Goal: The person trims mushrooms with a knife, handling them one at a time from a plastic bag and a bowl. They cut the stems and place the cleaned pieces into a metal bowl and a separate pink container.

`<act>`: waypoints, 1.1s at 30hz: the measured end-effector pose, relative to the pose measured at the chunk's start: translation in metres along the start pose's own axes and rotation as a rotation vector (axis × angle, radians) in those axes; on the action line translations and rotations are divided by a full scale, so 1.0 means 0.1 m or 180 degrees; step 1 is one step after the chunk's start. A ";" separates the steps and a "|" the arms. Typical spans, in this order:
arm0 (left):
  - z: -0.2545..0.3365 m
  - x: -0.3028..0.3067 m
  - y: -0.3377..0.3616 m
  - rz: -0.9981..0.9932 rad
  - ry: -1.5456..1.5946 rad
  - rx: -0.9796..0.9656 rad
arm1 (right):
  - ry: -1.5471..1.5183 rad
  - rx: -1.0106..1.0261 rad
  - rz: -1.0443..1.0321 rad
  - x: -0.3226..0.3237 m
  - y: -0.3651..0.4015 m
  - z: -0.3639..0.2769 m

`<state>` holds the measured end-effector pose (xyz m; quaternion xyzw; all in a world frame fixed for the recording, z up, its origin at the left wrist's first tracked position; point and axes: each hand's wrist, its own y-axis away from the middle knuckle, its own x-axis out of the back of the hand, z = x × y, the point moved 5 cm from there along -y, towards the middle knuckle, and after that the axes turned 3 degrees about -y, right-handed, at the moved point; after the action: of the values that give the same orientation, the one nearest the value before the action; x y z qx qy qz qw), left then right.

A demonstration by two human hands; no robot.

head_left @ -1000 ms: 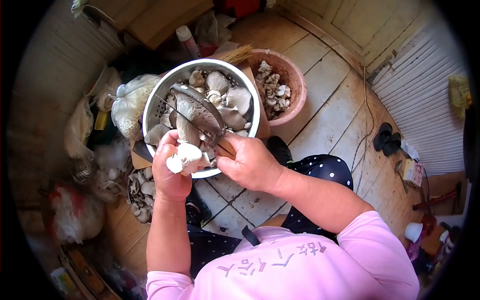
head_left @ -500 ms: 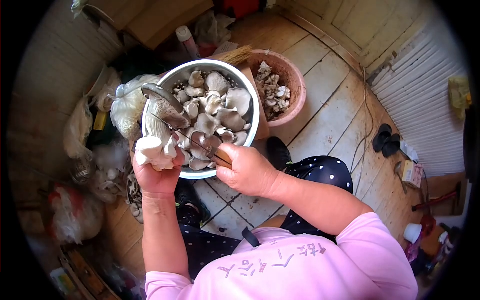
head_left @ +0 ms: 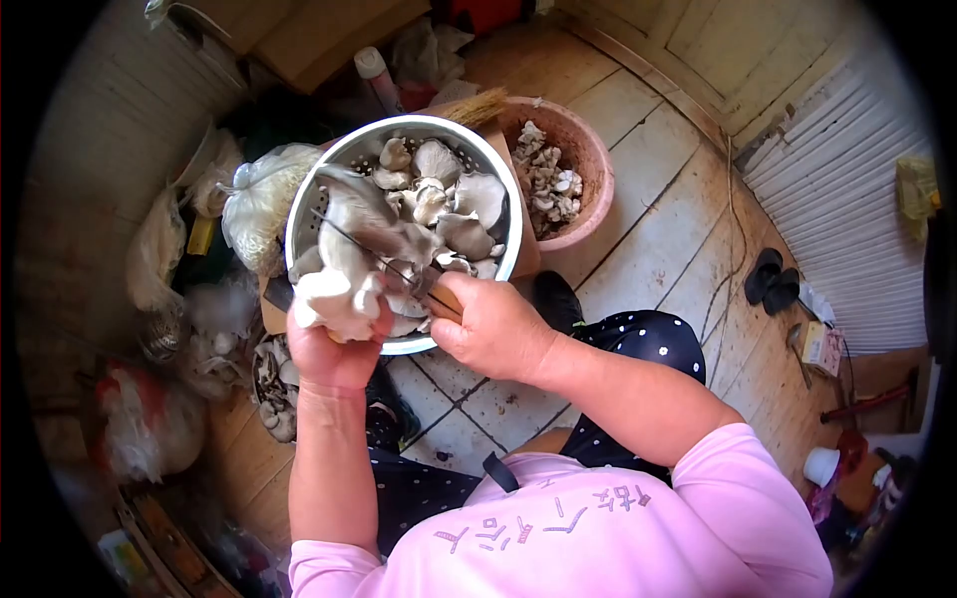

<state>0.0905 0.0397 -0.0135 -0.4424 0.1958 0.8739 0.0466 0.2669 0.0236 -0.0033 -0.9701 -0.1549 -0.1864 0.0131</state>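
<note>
- We see the left hand [head_left: 334, 354] closed around the pale stem base of a mushroom cluster [head_left: 344, 279]. The caps point away from the body, which leaves the stem end exposed to the blade.
- The right hand [head_left: 493, 329] is wrapped tight on the handle of a knife [head_left: 374, 251]. Its thin blade reaches leftward across the cluster and appears to touch it near where caps meet stem.
- The two hands are close together but not touching, one on each side of the cluster, so one steadies it while the other works the edge.
- The cluster hangs just above the near rim of a metal colander [head_left: 399, 120] already heaped with loose grey caps. We judge that it is held there so that whatever comes away drops inside.
- A pink basin [head_left: 603, 189] sits just behind the colander on the plank floor [head_left: 658, 229], within easy reach, and holds small pale scraps [head_left: 543, 184].
- A plastic bag [head_left: 254, 204] lies to the left of the colander, with more mushrooms [head_left: 274, 384] heaped below it near the left arm.
</note>
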 end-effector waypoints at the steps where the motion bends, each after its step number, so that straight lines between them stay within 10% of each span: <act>1: 0.06 0.04 -0.02 0.0232 0.0010 -0.0161 | 0.0014 -0.0117 -0.0110 -0.03 0.03 0.03; 8: 0.29 0.10 0.04 0.1129 -0.0372 -0.0704 | -0.0095 -0.0384 -0.0299 -0.01 0.12 0.06; 33: 0.65 -0.23 0.18 0.1307 -0.3924 -0.2074 | 0.0423 -0.0200 -0.0418 0.25 0.00 -0.01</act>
<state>0.0508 0.0501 0.0447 0.1848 -0.0572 0.9695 -0.1506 0.2887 0.0306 0.0063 -0.9433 -0.2111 -0.2556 -0.0193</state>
